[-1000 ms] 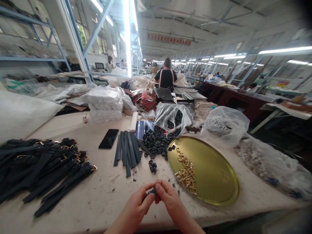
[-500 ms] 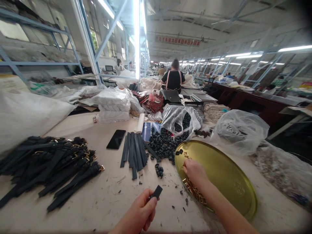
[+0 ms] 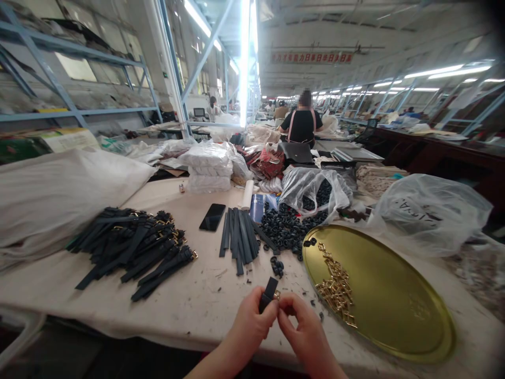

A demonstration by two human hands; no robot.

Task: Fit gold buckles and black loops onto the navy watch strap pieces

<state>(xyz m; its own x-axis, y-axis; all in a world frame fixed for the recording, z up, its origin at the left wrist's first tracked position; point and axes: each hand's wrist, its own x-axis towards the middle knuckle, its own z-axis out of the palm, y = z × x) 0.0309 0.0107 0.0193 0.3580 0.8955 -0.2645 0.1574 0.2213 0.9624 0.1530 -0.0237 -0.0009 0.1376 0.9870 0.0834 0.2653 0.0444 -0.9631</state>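
My left hand (image 3: 249, 325) is closed on a short black strap (image 3: 269, 292), held upright over the table's near edge. My right hand (image 3: 303, 327) pinches a small gold buckle (image 3: 277, 295) against the strap's side. A round gold tray (image 3: 394, 300) to the right holds a heap of gold buckles (image 3: 337, 287). Ahead lie a bundle of plain black straps (image 3: 239, 239), a pile of black loops (image 3: 284, 230) and a few loose loops (image 3: 277, 266). To the left sits a heap of black straps with buckles fitted (image 3: 138, 247).
A black phone (image 3: 212, 217) lies beside the strap bundle. Clear plastic bags (image 3: 428, 210) stand behind and right of the tray, one (image 3: 311, 185) spilling loops. A large white sack (image 3: 59, 195) fills the left. A person in black (image 3: 302, 123) works farther down the table.
My right hand left the gold tray and came back to the strap with a buckle pinched in it. The left hand kept hold of the strap. My view shifted left.
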